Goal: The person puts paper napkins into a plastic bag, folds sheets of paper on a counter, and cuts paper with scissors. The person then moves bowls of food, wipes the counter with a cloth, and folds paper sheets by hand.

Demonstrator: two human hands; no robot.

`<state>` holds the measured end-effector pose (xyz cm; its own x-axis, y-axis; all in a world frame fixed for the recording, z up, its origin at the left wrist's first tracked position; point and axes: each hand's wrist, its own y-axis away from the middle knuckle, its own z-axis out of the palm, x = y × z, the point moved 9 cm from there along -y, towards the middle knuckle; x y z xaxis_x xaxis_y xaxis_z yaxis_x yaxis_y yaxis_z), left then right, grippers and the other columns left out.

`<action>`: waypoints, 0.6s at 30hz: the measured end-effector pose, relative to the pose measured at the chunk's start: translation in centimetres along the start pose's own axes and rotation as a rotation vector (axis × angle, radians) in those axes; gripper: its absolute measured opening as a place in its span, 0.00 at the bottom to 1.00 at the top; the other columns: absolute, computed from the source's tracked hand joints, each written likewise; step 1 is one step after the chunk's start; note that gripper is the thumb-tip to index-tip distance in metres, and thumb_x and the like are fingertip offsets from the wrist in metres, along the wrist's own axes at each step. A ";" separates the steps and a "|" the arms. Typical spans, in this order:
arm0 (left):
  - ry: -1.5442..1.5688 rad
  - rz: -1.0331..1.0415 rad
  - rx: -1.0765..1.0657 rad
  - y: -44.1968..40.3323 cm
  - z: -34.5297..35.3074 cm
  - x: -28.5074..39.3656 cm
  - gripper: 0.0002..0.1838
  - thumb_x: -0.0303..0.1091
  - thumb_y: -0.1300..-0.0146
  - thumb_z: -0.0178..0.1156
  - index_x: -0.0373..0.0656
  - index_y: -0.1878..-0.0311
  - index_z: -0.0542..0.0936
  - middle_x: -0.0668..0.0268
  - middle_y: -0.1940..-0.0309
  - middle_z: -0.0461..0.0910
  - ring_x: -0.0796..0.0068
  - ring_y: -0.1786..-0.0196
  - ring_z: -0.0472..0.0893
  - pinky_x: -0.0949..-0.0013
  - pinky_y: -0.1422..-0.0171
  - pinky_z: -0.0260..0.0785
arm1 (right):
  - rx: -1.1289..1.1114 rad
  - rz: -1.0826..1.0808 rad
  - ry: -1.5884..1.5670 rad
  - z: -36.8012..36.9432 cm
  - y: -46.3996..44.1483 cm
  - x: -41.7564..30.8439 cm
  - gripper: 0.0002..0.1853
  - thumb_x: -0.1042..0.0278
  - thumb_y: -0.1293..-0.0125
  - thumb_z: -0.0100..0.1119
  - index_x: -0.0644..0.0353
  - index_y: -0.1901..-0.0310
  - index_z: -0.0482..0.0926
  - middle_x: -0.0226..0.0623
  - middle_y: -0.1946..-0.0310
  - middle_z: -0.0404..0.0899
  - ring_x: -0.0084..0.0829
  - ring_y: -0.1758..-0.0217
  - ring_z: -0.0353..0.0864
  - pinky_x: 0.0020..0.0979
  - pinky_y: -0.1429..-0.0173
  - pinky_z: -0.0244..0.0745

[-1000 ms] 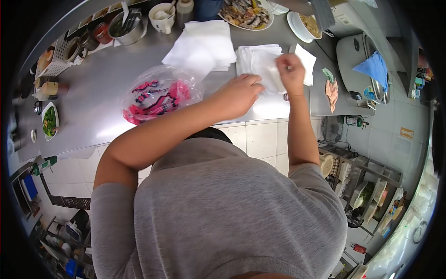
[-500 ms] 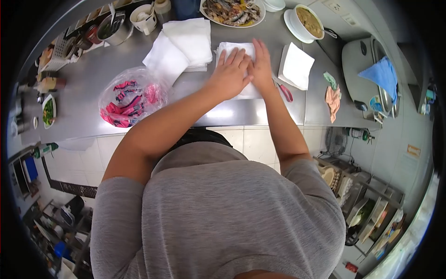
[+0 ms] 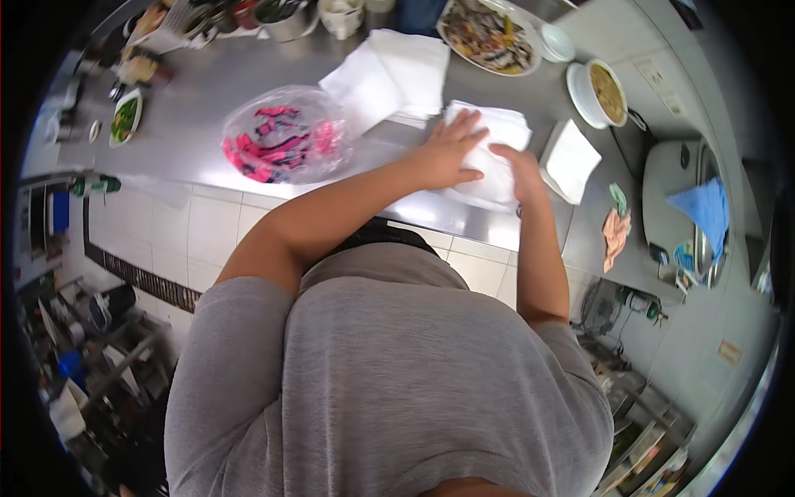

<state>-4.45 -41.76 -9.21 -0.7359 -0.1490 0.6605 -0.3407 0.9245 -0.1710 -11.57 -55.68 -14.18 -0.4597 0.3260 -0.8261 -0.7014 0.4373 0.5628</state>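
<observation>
A stack of folded white sheets (image 3: pixel 495 168), paper or cloth, lies near the front edge of the steel counter (image 3: pixel 186 108). My left hand (image 3: pixel 451 156) rests on its left side, palm down with the fingers spread. At the right edge my right hand (image 3: pixel 523 172) is curled, one digit bent over the top; its other fingers are partly hidden. Farther left and back lie more white sheets (image 3: pixel 410 70), fanned in two overlapping parts. Another white stack (image 3: pixel 571 161) sits just right of my right hand. A clear plastic bag (image 3: pixel 286 137) with pink and dark pieces stands to the left.
Along the back are a platter of fish (image 3: pixel 489 37), a bowl of soup (image 3: pixel 609 95) and a metal pot (image 3: pixel 286 21). Farther left is a dish of greens (image 3: pixel 124 120). A crumpled orange cloth (image 3: pixel 615 232) and a large grey appliance (image 3: pixel 679 199) are at the right.
My hands have moved apart: the left is spread on the stack's left side, the right has drawn back to its right edge. The view has turned, shifting the counter rightward.
</observation>
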 end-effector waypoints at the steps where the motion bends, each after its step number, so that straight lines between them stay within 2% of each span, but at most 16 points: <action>1: -0.007 -0.002 -0.030 0.7 -1.6 1.3 0.35 0.47 0.39 0.61 0.48 0.31 0.64 0.55 0.27 0.51 0.53 0.23 0.46 0.46 0.24 0.43 | -0.011 0.000 -0.006 0.0 0.9 -0.6 0.26 0.68 0.51 0.69 0.72 0.50 0.77 0.42 0.56 0.81 0.35 0.56 0.80 0.35 0.51 0.75; 2: 0.122 0.061 0.050 1.9 -4.8 3.1 0.24 0.36 0.42 0.63 0.50 0.41 0.75 0.59 0.31 0.62 0.57 0.26 0.56 0.50 0.24 0.46 | -0.008 -0.055 0.007 -0.1 2.1 -1.8 0.27 0.69 0.52 0.68 0.72 0.49 0.76 0.42 0.56 0.81 0.36 0.55 0.81 0.35 0.50 0.75; 4: 0.255 0.076 0.075 5.5 -12.1 3.6 0.13 0.26 0.48 0.61 0.47 0.57 0.82 0.63 0.34 0.68 0.58 0.30 0.63 0.53 0.25 0.49 | -0.035 -0.160 -0.055 -1.0 4.4 -3.9 0.30 0.70 0.54 0.66 0.72 0.47 0.74 0.44 0.55 0.80 0.38 0.55 0.81 0.35 0.48 0.76; 5: 0.240 0.040 0.183 7.5 -16.3 2.1 0.09 0.25 0.50 0.59 0.47 0.64 0.83 0.62 0.38 0.72 0.57 0.31 0.64 0.52 0.27 0.52 | -0.067 -0.207 -0.126 -1.3 5.4 -4.7 0.31 0.70 0.55 0.65 0.72 0.46 0.73 0.45 0.54 0.80 0.39 0.54 0.82 0.35 0.46 0.77; 6: 0.226 0.007 0.289 9.7 -19.9 0.1 0.08 0.24 0.51 0.57 0.48 0.72 0.84 0.61 0.41 0.75 0.56 0.32 0.65 0.51 0.29 0.55 | -0.187 -0.228 -0.354 -0.1 6.7 -6.0 0.33 0.70 0.57 0.63 0.70 0.45 0.72 0.45 0.53 0.80 0.41 0.53 0.82 0.37 0.45 0.77; 8: -0.436 0.023 0.326 11.9 -24.0 -3.6 0.11 0.20 0.53 0.56 0.47 0.74 0.85 0.60 0.41 0.74 0.57 0.36 0.70 0.56 0.37 0.66 | -0.348 -0.285 -0.563 3.1 9.0 -8.3 0.31 0.70 0.54 0.62 0.70 0.44 0.72 0.45 0.53 0.80 0.40 0.53 0.82 0.37 0.45 0.77; 10: -0.802 -0.090 0.193 14.1 -23.6 -9.7 0.16 0.19 0.56 0.57 0.47 0.64 0.86 0.59 0.40 0.74 0.55 0.40 0.74 0.62 0.41 0.71 | -0.472 -0.254 -0.622 8.6 9.9 -8.8 0.30 0.70 0.52 0.61 0.70 0.44 0.72 0.44 0.53 0.80 0.39 0.53 0.82 0.36 0.45 0.77; 13: -0.383 -0.456 0.038 16.1 -23.1 -16.0 0.23 0.19 0.55 0.58 0.44 0.51 0.82 0.56 0.41 0.74 0.53 0.41 0.75 0.62 0.38 0.68 | -0.651 -0.039 -0.609 20.3 10.0 -5.7 0.28 0.70 0.49 0.60 0.69 0.44 0.72 0.44 0.52 0.80 0.38 0.53 0.82 0.36 0.45 0.77; 15: -0.150 -0.576 0.043 17.5 -23.5 -14.5 0.26 0.21 0.53 0.57 0.39 0.45 0.77 0.51 0.44 0.76 0.52 0.42 0.76 0.65 0.37 0.67 | -0.738 0.147 -0.609 27.5 9.3 -2.3 0.27 0.70 0.47 0.59 0.69 0.44 0.72 0.44 0.52 0.79 0.37 0.52 0.82 0.35 0.45 0.77; 16: 0.115 -0.419 0.179 18.5 -22.9 -14.9 0.23 0.25 0.48 0.58 0.38 0.45 0.78 0.50 0.47 0.78 0.55 0.43 0.77 0.64 0.36 0.67 | -0.767 0.234 -0.613 30.6 8.7 -0.8 0.26 0.70 0.46 0.58 0.68 0.43 0.72 0.44 0.52 0.79 0.36 0.52 0.82 0.35 0.45 0.77; 18: 0.861 -0.224 0.283 21.3 -21.2 -15.2 0.24 0.33 0.35 0.54 0.38 0.36 0.67 0.56 0.42 0.74 0.64 0.41 0.75 0.63 0.34 0.65 | -0.795 0.378 -0.631 35.4 7.1 2.1 0.25 0.70 0.44 0.57 0.68 0.43 0.72 0.44 0.52 0.79 0.35 0.52 0.82 0.35 0.45 0.77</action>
<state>11.84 -12.33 -7.42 0.0129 0.1025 0.9947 -0.6355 0.7689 -0.0710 1.78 -22.26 -10.98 -0.5162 0.7978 -0.3115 -0.8302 -0.3766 0.4111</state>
